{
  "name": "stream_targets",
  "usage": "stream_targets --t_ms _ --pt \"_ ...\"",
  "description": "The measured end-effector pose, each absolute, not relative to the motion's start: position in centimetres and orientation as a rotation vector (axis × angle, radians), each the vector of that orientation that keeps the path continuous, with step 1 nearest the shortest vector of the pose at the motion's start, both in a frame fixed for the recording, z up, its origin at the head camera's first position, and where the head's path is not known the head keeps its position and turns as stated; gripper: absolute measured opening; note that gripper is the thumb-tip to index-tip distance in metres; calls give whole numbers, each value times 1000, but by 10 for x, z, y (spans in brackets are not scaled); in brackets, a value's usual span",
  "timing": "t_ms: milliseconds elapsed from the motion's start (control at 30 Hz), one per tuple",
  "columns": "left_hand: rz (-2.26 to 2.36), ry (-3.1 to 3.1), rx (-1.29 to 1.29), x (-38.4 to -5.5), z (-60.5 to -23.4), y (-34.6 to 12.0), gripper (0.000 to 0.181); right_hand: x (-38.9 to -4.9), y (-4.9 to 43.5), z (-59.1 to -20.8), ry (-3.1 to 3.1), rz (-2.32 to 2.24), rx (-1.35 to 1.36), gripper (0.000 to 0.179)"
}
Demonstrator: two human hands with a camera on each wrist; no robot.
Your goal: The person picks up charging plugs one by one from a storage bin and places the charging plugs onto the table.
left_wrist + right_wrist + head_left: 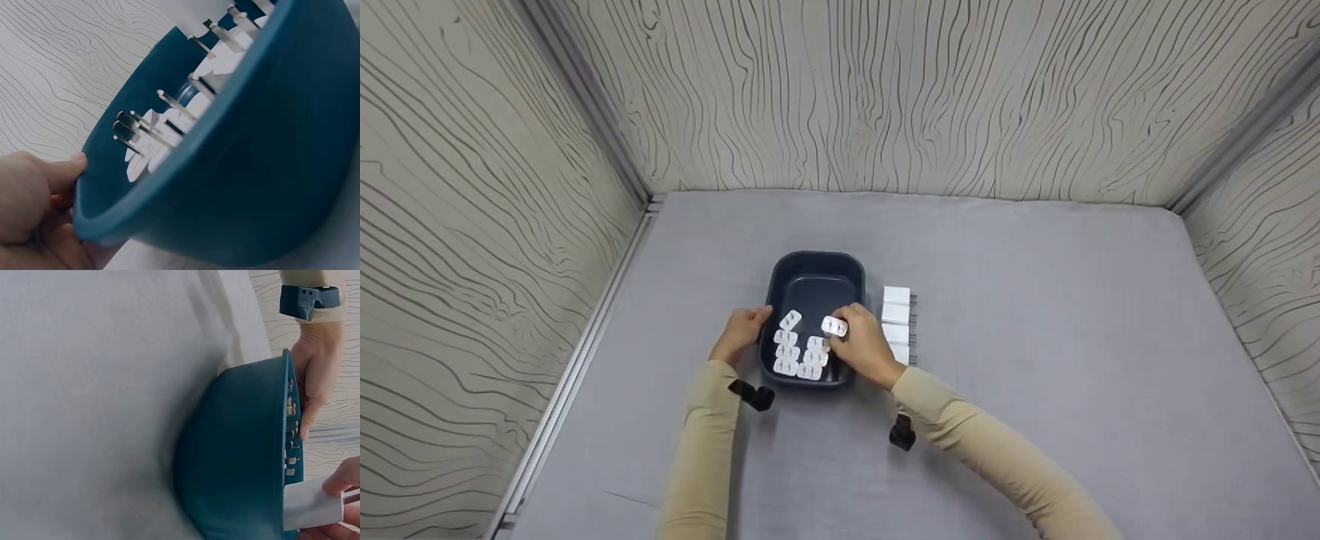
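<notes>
A dark blue plastic basin stands on the table. My left hand holds its left rim, the thumb over the edge in the left wrist view. Between the thumb and fingers of my right hand, a white plug adapter is pinched over the basin's right side. The right wrist view shows this adapter at the rim. Several white plug adapters lie in the near half of the basin, their metal prongs pointing up.
To the right of the basin, a row of several white plug adapters lies on the grey cloth-covered table, prongs toward the right. Wood-grain patterned panels enclose the back and sides.
</notes>
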State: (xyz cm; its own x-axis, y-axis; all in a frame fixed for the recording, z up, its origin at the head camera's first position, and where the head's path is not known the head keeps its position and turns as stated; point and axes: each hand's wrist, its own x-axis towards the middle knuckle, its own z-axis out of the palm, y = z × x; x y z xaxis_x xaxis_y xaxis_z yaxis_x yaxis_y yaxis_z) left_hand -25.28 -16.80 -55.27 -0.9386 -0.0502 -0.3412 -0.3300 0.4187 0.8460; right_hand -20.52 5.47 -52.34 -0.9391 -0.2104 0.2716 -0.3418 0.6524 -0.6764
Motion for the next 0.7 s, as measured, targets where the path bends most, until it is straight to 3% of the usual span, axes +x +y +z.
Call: stream_targets --t_ms 700 --pt "1553 2425 -325 -252 -553 -169 40 -208 71 -515 -2629 1146 465 27"
